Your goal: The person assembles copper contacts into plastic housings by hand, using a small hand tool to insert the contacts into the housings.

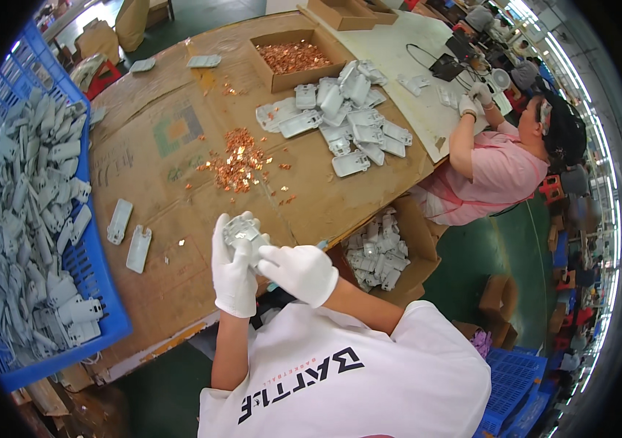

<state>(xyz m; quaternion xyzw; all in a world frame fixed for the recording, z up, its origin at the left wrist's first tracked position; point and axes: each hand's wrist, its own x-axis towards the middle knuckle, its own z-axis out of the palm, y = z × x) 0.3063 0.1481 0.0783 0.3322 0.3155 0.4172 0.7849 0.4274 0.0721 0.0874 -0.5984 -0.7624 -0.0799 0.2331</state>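
Note:
My gloved left hand (pixel 235 276) is closed around a light grey plastic shell (pixel 242 231), held above the near edge of the cardboard-covered table. My gloved right hand (pixel 300 274) meets it from the right, with thumb and fingers drawn together against the shell's lower end. Whatever lies between those right fingertips is hidden. Beyond my hands, small shiny copper-coloured pieces (pixel 239 162) are spread in a loose heap. Two more grey plastic shells lie left of my hands, one farther off (pixel 119 222) and one nearer (pixel 138 249).
A blue crate (pixel 110 310) full of grey shells stands at left. Farther back sit a carton (pixel 274 82) of copper pieces and a pile of shells (pixel 355 120). Right of me is an open box (pixel 420 266) of shells. A co-worker in pink (pixel 497 175) works at the adjoining white table.

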